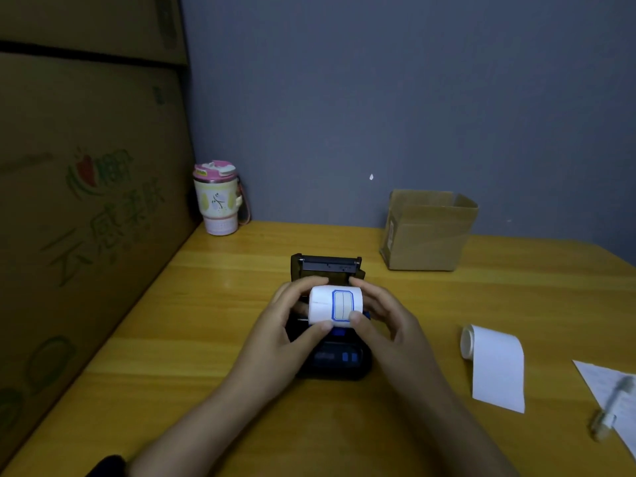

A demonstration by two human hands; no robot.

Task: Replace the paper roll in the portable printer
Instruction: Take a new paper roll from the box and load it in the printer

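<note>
Glossy yellow wood table fills the lower frame under a flat grey wall. At centre, the left hand and right hand pinch a smooth white paper roll (blue-outlined labels on it) between thumbs and fingertips, just above the open black plastic printer. A second roll, partly unrolled, lies at right; a creased cardboard box stands upper right.

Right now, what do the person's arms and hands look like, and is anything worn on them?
Both hands, the left hand and the right hand, are bare, without gloves, rings or a watch. The forearms are uncovered. Only a dark sleeve edge shows near the left elbow.
</note>
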